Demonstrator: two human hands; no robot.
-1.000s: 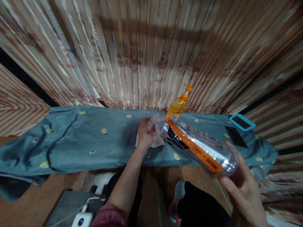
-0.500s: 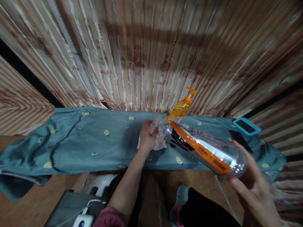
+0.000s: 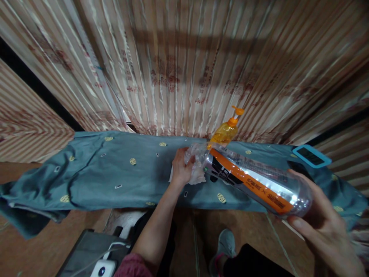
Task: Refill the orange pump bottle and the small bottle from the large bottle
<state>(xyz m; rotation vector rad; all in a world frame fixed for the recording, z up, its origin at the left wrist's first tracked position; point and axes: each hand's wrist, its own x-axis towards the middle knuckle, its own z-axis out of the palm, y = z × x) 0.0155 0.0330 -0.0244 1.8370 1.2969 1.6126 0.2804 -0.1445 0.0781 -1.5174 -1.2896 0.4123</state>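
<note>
A large clear plastic bottle (image 3: 250,181) with an orange and black label lies tilted across the space between my hands, its base toward the lower right. My right hand (image 3: 323,219) is closed around the base. At the other end, my left hand (image 3: 181,167) grips the bottle's neck, fingers curled round it. A white tissue (image 3: 197,176) shows under and beside my left hand; whether the fingers also hold it I cannot tell. Just behind the bottle's neck stands a pump bottle (image 3: 223,134) of yellow liquid with an orange top, partly hidden.
A blue-green cloth with pineapple prints covers the narrow table (image 3: 98,177). At its right end are a blue-framed device (image 3: 311,156) and a dark phone-like slab (image 3: 298,169). Striped curtains (image 3: 173,69) hang close behind. A white device with a cable (image 3: 103,268) rests on a grey surface at lower left.
Both hands keep their hold on the plastic bottle. Its base and my right hand have shifted slightly right and down in view; the whole scene has slid a little right with the camera.
</note>
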